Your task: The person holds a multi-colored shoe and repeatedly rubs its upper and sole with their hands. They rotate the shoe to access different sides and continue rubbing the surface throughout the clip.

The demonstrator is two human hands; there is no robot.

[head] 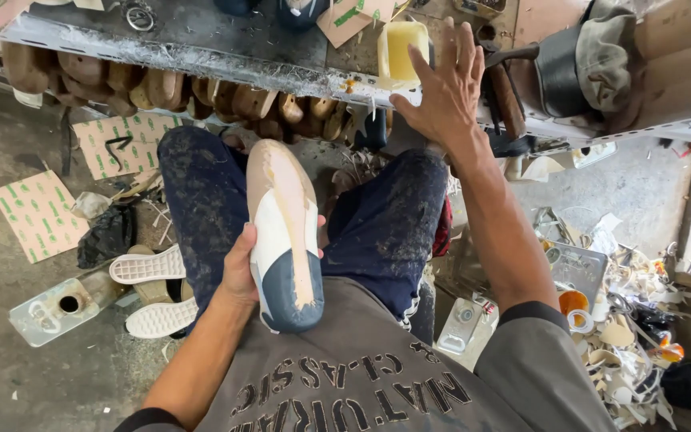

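My left hand (241,268) grips an unfinished shoe (285,232) held sole-side up over my lap; its upper is white and dark blue around a tan insole. My right hand (441,92) reaches forward with fingers spread, just beside a pale yellow plastic container (401,50) on the workbench edge (201,60). The hand holds nothing, and I cannot tell whether its fingertips touch the container.
Wooden shoe lasts (161,88) hang in a row under the bench. Two white soles (149,264) and a metal can (61,308) lie on the floor at left, beside cardboard pieces (37,214). Scraps and tape rolls (617,320) pile up at right. Tools (513,80) sit on the bench.
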